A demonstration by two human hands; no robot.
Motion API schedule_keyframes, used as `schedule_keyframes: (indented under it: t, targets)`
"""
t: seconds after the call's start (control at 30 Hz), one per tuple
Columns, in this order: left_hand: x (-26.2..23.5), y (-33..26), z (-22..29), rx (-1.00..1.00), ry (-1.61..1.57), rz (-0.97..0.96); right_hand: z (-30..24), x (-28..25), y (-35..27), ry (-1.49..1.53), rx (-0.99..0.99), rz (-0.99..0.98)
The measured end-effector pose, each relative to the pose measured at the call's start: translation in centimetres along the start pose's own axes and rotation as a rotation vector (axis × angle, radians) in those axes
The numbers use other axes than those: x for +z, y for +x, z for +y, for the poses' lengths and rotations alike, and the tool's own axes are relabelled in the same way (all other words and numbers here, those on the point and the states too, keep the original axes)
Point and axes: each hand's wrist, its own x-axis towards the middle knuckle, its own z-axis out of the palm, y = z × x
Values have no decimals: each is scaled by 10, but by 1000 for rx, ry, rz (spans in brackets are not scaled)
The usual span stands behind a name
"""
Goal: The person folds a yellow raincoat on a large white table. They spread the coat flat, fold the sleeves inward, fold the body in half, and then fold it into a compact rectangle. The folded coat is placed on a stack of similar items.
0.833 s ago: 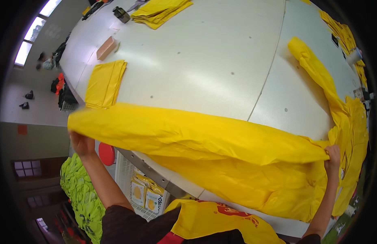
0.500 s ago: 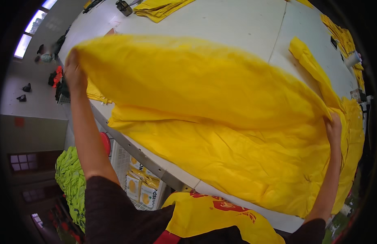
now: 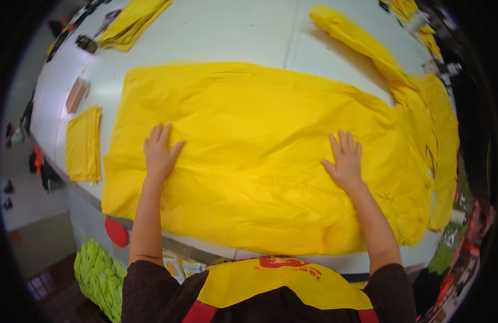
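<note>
A large sheet of yellow fabric (image 3: 249, 140) lies spread across the white table (image 3: 217, 37), wrinkled along its middle and near side. My left hand (image 3: 159, 152) rests flat on its left part, fingers spread. On the right part lies my right hand (image 3: 346, 164), palm down with fingers apart. Neither hand grips the cloth. From its right end a narrow bunched length of yellow cloth (image 3: 362, 46) runs off toward the far side, and more yellow fabric (image 3: 445, 145) hangs together at the far right.
A small folded yellow stack (image 3: 84, 145) and a brownish block (image 3: 76, 96) sit at the left. Beyond are a dark small container (image 3: 86, 44) and folded yellow cloth (image 3: 133, 21). Below the edge show a red stool (image 3: 116, 231) and a lime-green cloth heap (image 3: 98, 277).
The raised yellow fabric has come down flat on the table. Both hands have let go of its edges, moved inward and now lie spread on top.
</note>
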Motion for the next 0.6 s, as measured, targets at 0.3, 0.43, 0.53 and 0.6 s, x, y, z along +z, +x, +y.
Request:
schedule_keyframes:
  t: [0.3,0.43,0.53,0.6]
  targets:
    - [18,-40,-29,-119,82,-16,-25,-1,-28,9,37,-16]
    - [11,-54,-27,-240,112,-30,-40,-16,-36,149,12,-78]
    - [35,-43,18,-74,-129,213,-17,-21,-12,410,15,13]
    - [42,-23,109,152,-329,264,15,-29,18,466,9,154]
